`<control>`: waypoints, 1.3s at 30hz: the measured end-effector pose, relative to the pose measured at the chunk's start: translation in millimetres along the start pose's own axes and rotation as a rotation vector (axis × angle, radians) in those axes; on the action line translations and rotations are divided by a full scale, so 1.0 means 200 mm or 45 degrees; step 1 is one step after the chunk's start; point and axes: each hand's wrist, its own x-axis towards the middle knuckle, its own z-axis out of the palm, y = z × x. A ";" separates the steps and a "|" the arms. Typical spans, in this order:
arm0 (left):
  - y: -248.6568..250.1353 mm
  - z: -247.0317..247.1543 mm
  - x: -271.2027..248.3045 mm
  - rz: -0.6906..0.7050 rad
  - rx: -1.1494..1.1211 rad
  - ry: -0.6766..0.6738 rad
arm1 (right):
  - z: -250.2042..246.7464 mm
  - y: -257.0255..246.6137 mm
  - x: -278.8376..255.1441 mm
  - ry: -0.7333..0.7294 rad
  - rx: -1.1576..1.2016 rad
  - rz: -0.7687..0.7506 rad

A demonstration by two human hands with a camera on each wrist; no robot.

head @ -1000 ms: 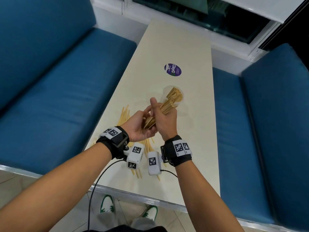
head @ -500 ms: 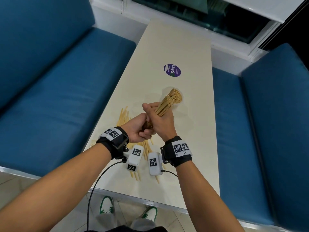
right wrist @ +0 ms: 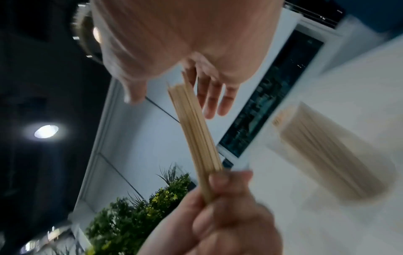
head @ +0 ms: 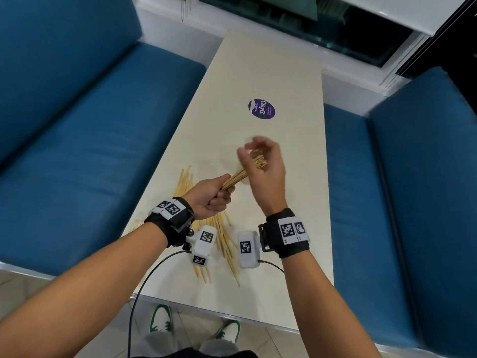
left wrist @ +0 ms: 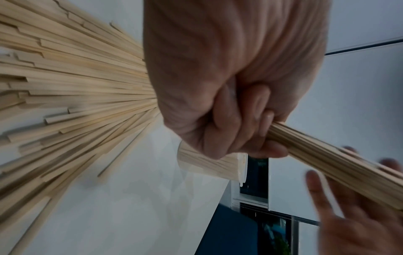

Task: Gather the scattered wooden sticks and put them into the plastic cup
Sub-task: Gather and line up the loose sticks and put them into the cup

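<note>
Left hand [head: 210, 196]: clenched round the lower end of a bundle of wooden sticks [head: 235, 180], held above the table [head: 284, 202] and slanting up toward the right hand.
Right hand [head: 265, 171]: fingers [right wrist: 212, 101] spread and loose, grasping nothing; the palm sits at the top end of the bundle, apparently squaring the stick ends, though the blur makes contact hard to tell.
Plastic cup [right wrist: 327, 151]: clear, standing on the table just beyond the hands; in the head view the right hand mostly hides it. It already looks well filled with sticks.
Loose sticks [head: 222, 241]: a scattered heap on the table under and behind the left wrist, near the person's edge; the left wrist view shows many fanned out flat.
Progress: judged partway. One load is in the cup, another is in hand and not yet delivered, and a good share is left on the table.
Left to do: drop the held bundle into the cup, then collect the rest.
</note>
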 end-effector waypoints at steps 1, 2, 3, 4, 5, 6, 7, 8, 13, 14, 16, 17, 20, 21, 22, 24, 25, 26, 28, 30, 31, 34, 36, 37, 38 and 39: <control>0.00 0.00 0.00 0.010 0.008 0.010 | -0.03 -0.03 0.01 0.061 -0.045 -0.105; 0.00 0.01 0.01 0.019 0.021 0.028 | -0.05 -0.04 0.03 0.067 -0.128 -0.200; 0.01 0.02 0.01 0.027 0.035 0.049 | -0.06 -0.04 0.04 0.007 -0.254 -0.279; 0.01 0.03 0.01 0.030 0.049 0.070 | -0.06 -0.03 0.04 -0.093 -0.432 -0.319; 0.01 0.03 0.02 0.030 0.063 0.092 | -0.04 -0.01 0.04 -0.198 -0.628 -0.323; 0.00 0.03 0.03 0.021 0.074 0.101 | -0.03 0.01 0.04 -0.276 -0.792 -0.306; -0.01 0.02 0.04 0.004 0.082 0.097 | -0.02 0.03 0.03 -0.332 -0.886 -0.304; -0.02 0.00 0.04 -0.018 0.083 0.089 | -0.02 0.03 0.03 -0.390 -0.924 -0.297; -0.03 -0.07 0.04 -0.043 0.119 0.126 | -0.12 0.00 0.03 -0.764 -0.836 -0.170; -0.03 -0.07 0.05 -0.040 0.137 0.118 | -0.13 -0.01 0.03 -0.758 -0.842 -0.208; -0.01 -0.07 0.06 -0.031 0.176 0.121 | -0.13 -0.02 0.02 -0.670 -0.807 -0.224; 0.00 -0.06 0.07 -0.014 0.209 0.140 | -0.14 -0.03 0.03 -0.623 -0.783 -0.206; 0.01 -0.01 0.09 0.116 0.430 0.257 | -0.17 -0.03 0.07 -0.495 -0.736 -0.123; 0.02 0.01 0.10 0.188 0.533 0.319 | -0.19 -0.03 0.08 -0.459 -0.721 -0.089; 0.02 0.03 0.11 0.264 0.643 0.392 | -0.20 -0.03 0.10 -0.426 -0.701 -0.049; 0.04 0.05 0.15 0.406 0.838 0.536 | -0.21 -0.03 0.13 -0.370 -0.657 0.026; 0.05 0.05 0.17 0.452 0.880 0.581 | -0.22 -0.03 0.15 -0.348 -0.646 0.050; 0.06 0.06 0.20 0.471 0.881 0.596 | -0.22 -0.04 0.16 -0.332 -0.643 0.062; 0.10 0.07 0.24 0.476 0.819 0.531 | -0.22 -0.06 0.20 -0.305 -0.652 0.070; 0.15 0.09 0.27 0.498 0.759 0.431 | -0.26 -0.10 0.28 -0.255 -0.663 0.067; 0.18 0.09 0.28 0.522 0.716 0.413 | -0.29 -0.12 0.33 -0.217 -0.662 0.065; 0.28 0.07 0.36 0.580 0.649 0.599 | -0.36 -0.15 0.51 -0.092 -0.666 0.052; 0.32 0.05 0.41 0.605 0.836 0.742 | -0.35 -0.09 0.60 -0.047 -0.750 0.080; 0.32 0.05 0.43 0.604 0.949 0.734 | -0.32 -0.04 0.63 -0.056 -0.819 0.102; 0.33 0.05 0.45 0.600 1.065 0.665 | -0.28 0.02 0.65 -0.080 -0.873 0.129; 0.32 0.05 0.46 0.598 1.175 0.566 | -0.23 0.09 0.67 -0.126 -0.908 0.159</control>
